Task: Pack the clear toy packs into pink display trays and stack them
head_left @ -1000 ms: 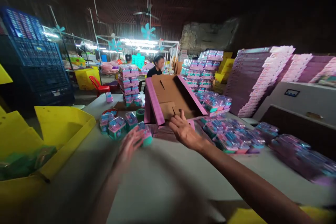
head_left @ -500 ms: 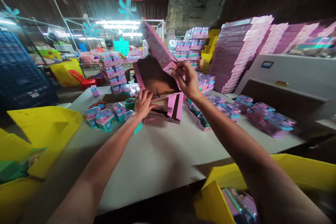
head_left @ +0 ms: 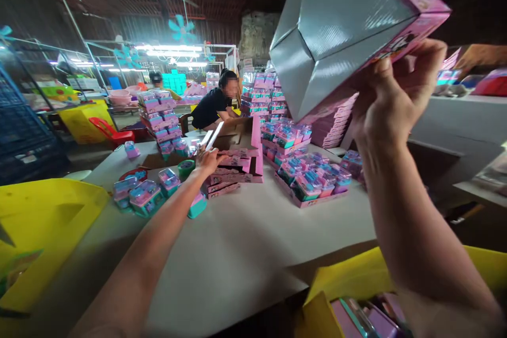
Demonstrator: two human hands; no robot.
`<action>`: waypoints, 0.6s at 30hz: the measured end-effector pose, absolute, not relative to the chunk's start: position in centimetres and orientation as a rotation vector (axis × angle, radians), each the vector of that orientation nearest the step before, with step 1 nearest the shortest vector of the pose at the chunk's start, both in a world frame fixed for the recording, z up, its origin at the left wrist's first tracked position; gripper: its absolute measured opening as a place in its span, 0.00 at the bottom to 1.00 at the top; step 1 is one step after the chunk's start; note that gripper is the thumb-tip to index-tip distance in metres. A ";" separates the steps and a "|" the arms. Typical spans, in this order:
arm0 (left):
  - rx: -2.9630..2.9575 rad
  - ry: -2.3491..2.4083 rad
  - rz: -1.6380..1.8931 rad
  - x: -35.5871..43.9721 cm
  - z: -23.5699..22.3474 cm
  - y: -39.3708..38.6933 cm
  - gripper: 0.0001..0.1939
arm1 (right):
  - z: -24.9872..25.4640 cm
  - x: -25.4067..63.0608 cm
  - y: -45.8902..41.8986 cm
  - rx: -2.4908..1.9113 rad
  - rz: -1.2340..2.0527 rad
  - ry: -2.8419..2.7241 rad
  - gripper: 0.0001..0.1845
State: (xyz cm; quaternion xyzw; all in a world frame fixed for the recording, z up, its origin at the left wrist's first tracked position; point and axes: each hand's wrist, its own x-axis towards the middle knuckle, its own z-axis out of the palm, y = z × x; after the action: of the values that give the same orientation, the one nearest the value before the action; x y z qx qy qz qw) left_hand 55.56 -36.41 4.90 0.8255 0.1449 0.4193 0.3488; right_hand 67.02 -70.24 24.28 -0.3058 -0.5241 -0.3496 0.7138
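Note:
My right hand [head_left: 390,90] grips the rim of a pink printed cardboard tray [head_left: 356,21], raised high and tilted with its grey-white folded underside towards me. Farther off, my left hand [head_left: 208,161] is closed at the left edge of a stack of pink cardboard trays [head_left: 257,161] on the table, thumb reaching over the cardboard. Two white strips [head_left: 214,136] stick up behind its fingers, which are partly hidden. Right of the stack, a filled pink tray [head_left: 303,203] carries several small clear-lidded boxes [head_left: 309,185] in pink, teal and purple.
Loose clear-lidded boxes [head_left: 146,198] and a green tape roll [head_left: 185,169] lie on the white table [head_left: 237,253] at left. Yellow bins [head_left: 51,232] flank the table's near side. A person [head_left: 212,103] in dark clothing leans over across the table, between stacks of filled trays [head_left: 158,116].
My right hand has lifted a tray off the stack, up and to the right, turning its underside towards me. My left hand stays by the stack. The person opposite is now uncovered.

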 end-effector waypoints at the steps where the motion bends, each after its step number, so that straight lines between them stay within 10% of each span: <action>1: 2.098 0.353 1.104 55.4 5.2 -36.7 0.16 | 24.0 65.6 -71.0 -0.690 -0.764 -1.191 0.19; 10: 1.117 0.225 0.784 36.1 4.5 -45.4 0.40 | 7.6 49.3 -74.4 -1.423 -0.646 -2.010 0.14; 18: 1.079 0.832 0.815 28.2 -8.1 -51.5 0.37 | -1.3 46.5 -70.4 -1.319 -0.335 -2.234 0.09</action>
State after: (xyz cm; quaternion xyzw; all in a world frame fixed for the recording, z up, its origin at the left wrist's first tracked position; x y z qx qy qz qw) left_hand 28.22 -51.54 -8.05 0.4847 0.3738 0.3660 0.7009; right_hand 46.48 -70.39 -1.26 -0.4870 -0.8247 -0.1236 0.2598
